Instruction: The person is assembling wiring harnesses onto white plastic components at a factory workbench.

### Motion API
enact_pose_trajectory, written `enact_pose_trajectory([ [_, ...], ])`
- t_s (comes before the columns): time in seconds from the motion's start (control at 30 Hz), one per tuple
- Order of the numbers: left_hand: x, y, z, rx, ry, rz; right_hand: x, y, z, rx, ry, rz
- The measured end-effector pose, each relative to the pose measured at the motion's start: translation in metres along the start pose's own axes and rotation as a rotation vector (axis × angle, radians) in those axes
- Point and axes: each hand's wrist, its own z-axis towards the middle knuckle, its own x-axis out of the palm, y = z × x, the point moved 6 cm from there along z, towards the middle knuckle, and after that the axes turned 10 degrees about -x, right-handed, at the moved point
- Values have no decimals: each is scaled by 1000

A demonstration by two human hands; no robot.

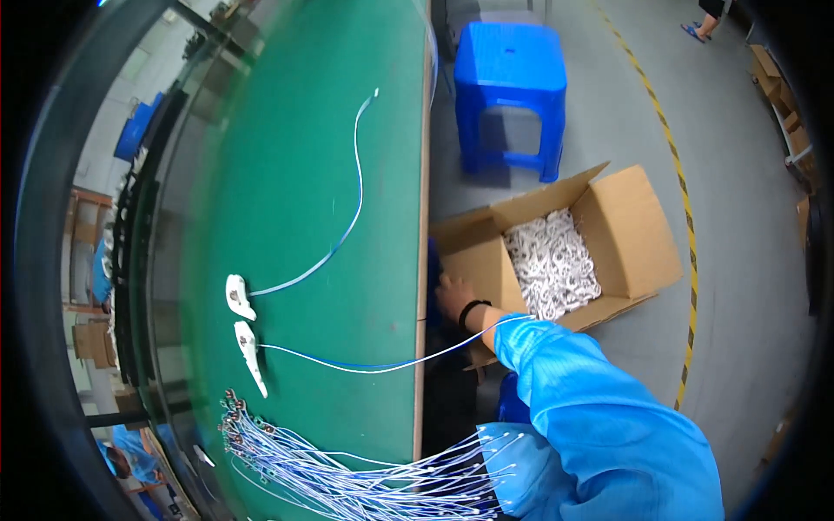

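My right hand (pixel 455 300), with a black band on its wrist, reaches beside the table's edge at the left flap of an open cardboard box (pixel 638 230). Its fingers are partly hidden, so their grip is unclear. Many small white parts (pixel 552 265) fill the box. On the green table (pixel 304 174) lie a curved white plastic piece (pixel 237 297) and a narrower, pointed white piece (pixel 249 356), each with a thin blue-and-white cable. The narrower piece's cable (pixel 373 371) runs off the table and crosses my right forearm. My left hand is out of view.
A bundle of blue-and-white cables (pixel 347 478) spreads over the table's near end and past its edge, beside light blue cloth (pixel 526 473). A blue plastic stool (pixel 511 65) stands beyond the box. Yellow-black tape (pixel 669 143) marks the floor; a person's leg (pixel 708 22) shows far right.
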Motion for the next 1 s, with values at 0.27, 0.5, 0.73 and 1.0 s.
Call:
enact_pose_trajectory([
  [0.27,9,-12,-6,-173,-92,-49,7,2,15,36,-29,308],
  [0.5,38,-24,16,-69,-26,201,-154,50,-141,-75,214,953],
  [0.73,163,-68,62,899,-230,1044,-122,89,-323,-684,597,650],
  [1.0,179,-52,86,973,39,997,-148,106,-341,-951,566,826],
])
